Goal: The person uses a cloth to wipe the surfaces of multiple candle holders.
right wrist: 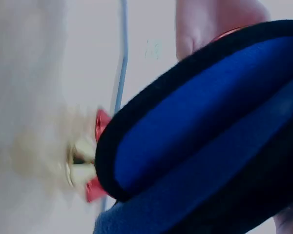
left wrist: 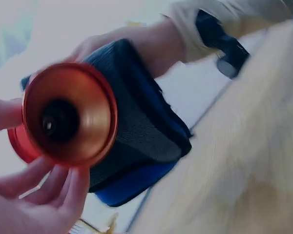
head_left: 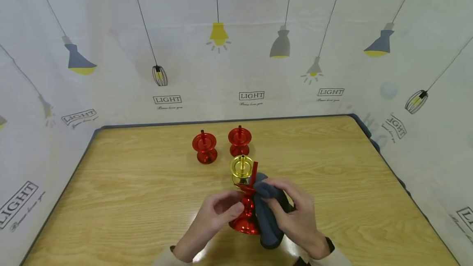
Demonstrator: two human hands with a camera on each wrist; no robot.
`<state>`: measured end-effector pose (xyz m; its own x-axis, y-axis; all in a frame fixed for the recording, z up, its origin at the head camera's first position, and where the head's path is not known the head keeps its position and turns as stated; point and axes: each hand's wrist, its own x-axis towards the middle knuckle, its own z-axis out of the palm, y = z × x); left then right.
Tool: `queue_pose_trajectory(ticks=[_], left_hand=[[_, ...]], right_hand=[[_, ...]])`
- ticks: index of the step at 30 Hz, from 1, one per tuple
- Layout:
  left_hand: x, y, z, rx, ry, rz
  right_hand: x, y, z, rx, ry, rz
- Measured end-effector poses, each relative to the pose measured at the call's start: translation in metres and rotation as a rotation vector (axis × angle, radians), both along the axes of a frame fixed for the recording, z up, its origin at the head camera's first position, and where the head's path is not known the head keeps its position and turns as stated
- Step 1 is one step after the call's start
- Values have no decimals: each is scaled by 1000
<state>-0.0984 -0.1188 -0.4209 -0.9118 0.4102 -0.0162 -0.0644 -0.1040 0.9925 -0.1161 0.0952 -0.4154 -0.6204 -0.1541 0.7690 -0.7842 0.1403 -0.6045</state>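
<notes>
My left hand [head_left: 216, 213] grips a shiny red candle holder [head_left: 245, 221] by its side, with the thumb on its stem. Its hollow flared base [left wrist: 90, 105] faces the camera in the left wrist view. In my right hand [head_left: 300, 214] is a folded dark blue cloth [head_left: 269, 223], pressed against the holder's right side and upper dish. The cloth [right wrist: 185, 131] fills much of the right wrist view and hides most of the holder there. Just behind the held piece stands a gold candle holder [head_left: 242, 168], its lower part partly covered.
Two more red candle holders, one on the left [head_left: 205, 143] and one on the right [head_left: 239, 138], stand upright farther back on the wooden table [head_left: 140, 184]. A pale curtain [head_left: 251, 69] printed with lamps hangs behind the table's dark edge.
</notes>
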Motion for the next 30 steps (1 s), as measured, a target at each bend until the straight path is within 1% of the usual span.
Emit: queue_pose_trajectory(ticks=[1, 2, 4, 6, 8, 10, 11, 13, 15, 16, 17, 18, 19, 20, 21, 24, 26, 27, 28, 30], left_hand=[[0, 2, 1, -55, 36, 46], [0, 4, 2, -92, 63, 79], [0, 7, 3, -139, 94, 129], [1, 8, 3, -155, 102, 159], [1, 8, 3, -119, 81, 158], [1, 7, 2, -39, 47, 125], [1, 7, 0, 20, 22, 96], [1, 6, -5, 170, -30, 12], [1, 6, -10, 319, -82, -90], [1, 6, -13, 377, -104, -139], [0, 5, -15, 423, -128, -185], [-1, 5, -17, 447, -143, -220], [-2, 4, -18, 447, -151, -240], [-3, 2, -18, 430, -150, -247], [-4, 1, -18, 385, -133, -232], [-5, -4, -12, 178, -60, -138], [-6, -5, -7, 24, 4, -61], [-6, -5, -4, -39, 31, -27], [-6, -4, -1, -84, 50, -4], [-5, -3, 3, -138, 63, 30]], right_hand=[[-1, 0, 1, 29, 28, -20], [-2, 0, 2, 53, 54, -34], [-3, -1, 4, 85, 88, -45], [-3, -2, 4, 97, 106, -49], [-3, -3, 4, 77, 109, -36], [-2, -3, 3, 36, 96, -7], [-2, -3, 2, 8, 81, 16], [-2, -3, 1, -53, 34, 71], [-1, -3, 0, -109, -32, 126], [0, -3, 0, -130, -66, 146], [0, -4, -1, -144, -97, 160], [0, -4, -1, -147, -120, 163], [1, -4, -2, -145, -137, 162], [1, -3, -2, -132, -146, 151], [1, -3, -3, -112, -145, 132], [1, -1, -3, -31, -105, 54], [0, 0, -3, 20, -57, 6], [-1, -1, -2, 40, -34, -12], [-1, -1, -1, 56, -16, -24], [-1, -2, 0, 73, 13, -37]])
